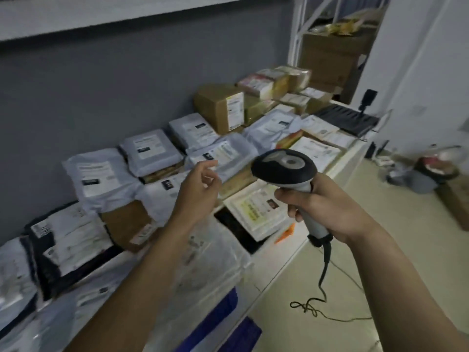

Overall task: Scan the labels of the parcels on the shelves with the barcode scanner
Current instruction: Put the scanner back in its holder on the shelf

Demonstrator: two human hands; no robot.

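My right hand (327,207) grips the handle of a black and grey barcode scanner (284,167), whose head points toward the parcels on the white shelf (286,252). Its dark cable (324,273) hangs down to the floor. My left hand (198,189) hovers above the parcels with loosely curled fingers and holds nothing. Several grey poly mailers with white labels lie in rows, among them one (225,154) just beyond my left hand and one (99,176) further left. A cream labelled parcel (258,209) lies below the scanner. A brown carton (220,106) stands further back.
A grey wall runs behind the shelf. A black keyboard (347,118) lies at the shelf's far end. White racking with brown cartons (332,54) stands at the back. Bags and clutter (431,171) sit on the tiled floor to the right. Blue crates (223,323) show under the shelf.
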